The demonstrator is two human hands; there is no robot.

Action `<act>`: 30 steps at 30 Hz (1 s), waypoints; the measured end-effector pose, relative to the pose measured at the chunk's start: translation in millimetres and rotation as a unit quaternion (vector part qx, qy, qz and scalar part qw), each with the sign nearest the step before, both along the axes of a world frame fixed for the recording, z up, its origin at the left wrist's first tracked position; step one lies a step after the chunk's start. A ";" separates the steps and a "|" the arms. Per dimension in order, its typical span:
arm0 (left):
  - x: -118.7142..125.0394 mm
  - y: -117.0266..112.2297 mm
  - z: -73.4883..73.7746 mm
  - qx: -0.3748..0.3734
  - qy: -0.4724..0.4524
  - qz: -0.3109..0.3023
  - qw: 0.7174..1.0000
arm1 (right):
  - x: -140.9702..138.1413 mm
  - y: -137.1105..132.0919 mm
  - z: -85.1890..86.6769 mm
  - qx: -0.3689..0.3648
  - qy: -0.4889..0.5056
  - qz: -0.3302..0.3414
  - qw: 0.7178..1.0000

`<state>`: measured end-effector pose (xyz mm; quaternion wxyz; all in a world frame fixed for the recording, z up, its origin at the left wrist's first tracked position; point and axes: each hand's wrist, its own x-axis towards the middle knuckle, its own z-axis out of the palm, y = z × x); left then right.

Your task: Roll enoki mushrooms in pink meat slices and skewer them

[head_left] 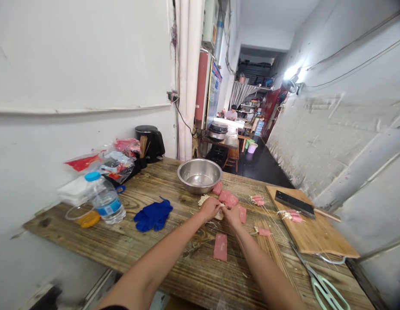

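Observation:
My left hand [210,209] and my right hand [231,215] meet over a pale bunch of enoki mushrooms [219,214], fingers pinched on it. More enoki mushrooms [203,199] show just behind my left hand. Pink meat slices [228,198] lie beyond my right hand, and a single flat slice [220,247] rests nearer me. To the right, pink rolls with pale mushroom ends [258,200] sit on thin skewers, with another roll [263,231] lower down. The fingertips partly hide what is between them.
A steel bowl [200,175] stands at the back. Left are a blue glove [154,215], a water bottle [106,200] and a black kettle [150,143]. Right are bamboo skewers [274,249], scissors [319,280] and a cutting board [329,232] bearing a cleaver [295,203]. A person [231,113] sits far back.

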<state>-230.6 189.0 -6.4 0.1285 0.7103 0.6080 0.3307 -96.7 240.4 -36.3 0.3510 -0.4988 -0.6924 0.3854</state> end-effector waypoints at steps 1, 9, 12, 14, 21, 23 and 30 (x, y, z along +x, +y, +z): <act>1.1 -0.8 -0.8 0.006 -0.014 0.003 1.000 | -1.4 0.6 -0.3 -0.005 -0.008 -0.010 1.000; -13.3 4.4 2.9 0.025 -0.220 0.072 0.972 | -5.8 3.0 3.9 -0.019 -0.058 -0.058 0.996; -30.9 5.6 10.0 0.027 -0.331 0.111 0.937 | -5.5 2.5 5.5 -0.016 -0.069 -0.060 0.996; -46.2 2.6 18.4 0.034 -0.398 0.128 0.908 | -5.4 1.9 6.1 -0.011 -0.075 -0.059 0.995; -106.8 -28.8 64.9 0.071 -0.559 0.165 0.810 | -2.6 -1.3 15.1 0.017 -0.111 -0.034 0.993; -113.8 -39.7 73.7 0.046 -0.577 0.164 0.799 | -0.2 -2.9 23.3 0.035 -0.124 -0.011 0.992; -78.5 -62.9 69.4 -0.185 -0.528 0.088 0.824 | 5.4 -23.4 78.5 0.229 -0.149 0.162 0.948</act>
